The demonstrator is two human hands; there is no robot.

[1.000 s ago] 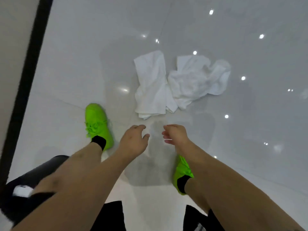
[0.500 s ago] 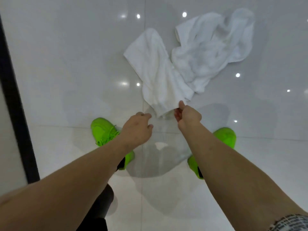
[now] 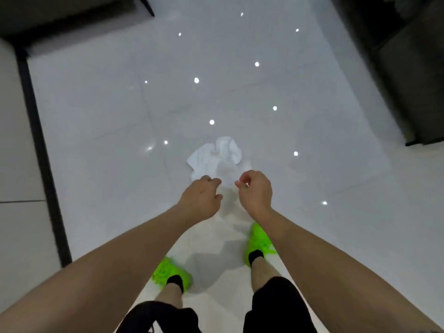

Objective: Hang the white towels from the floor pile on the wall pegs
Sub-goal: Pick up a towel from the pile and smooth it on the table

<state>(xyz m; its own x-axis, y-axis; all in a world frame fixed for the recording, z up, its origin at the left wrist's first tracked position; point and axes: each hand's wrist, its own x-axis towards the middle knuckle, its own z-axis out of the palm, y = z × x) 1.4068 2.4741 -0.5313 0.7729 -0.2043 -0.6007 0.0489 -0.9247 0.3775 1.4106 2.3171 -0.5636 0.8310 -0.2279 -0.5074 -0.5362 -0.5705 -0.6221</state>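
My left hand (image 3: 201, 200) and my right hand (image 3: 255, 191) are raised side by side in front of me. Each grips the top edge of one white towel (image 3: 228, 227), which hangs down between my forearms. It is pale and hard to separate from the glossy floor. A second white towel (image 3: 216, 156) lies crumpled on the floor just beyond my hands. No wall pegs are in view.
My green shoes (image 3: 258, 243) stand on shiny white floor tiles (image 3: 120, 116). A black strip (image 3: 40, 140) runs along the left, beside a wall. Dark furniture sits at the top left (image 3: 72, 10) and along the right (image 3: 408, 68).
My right hand pinched the near towel's corner on the floor and lifted it. My left hand joined on its edge. I have stood up, so the floor and the remaining towel look farther away.
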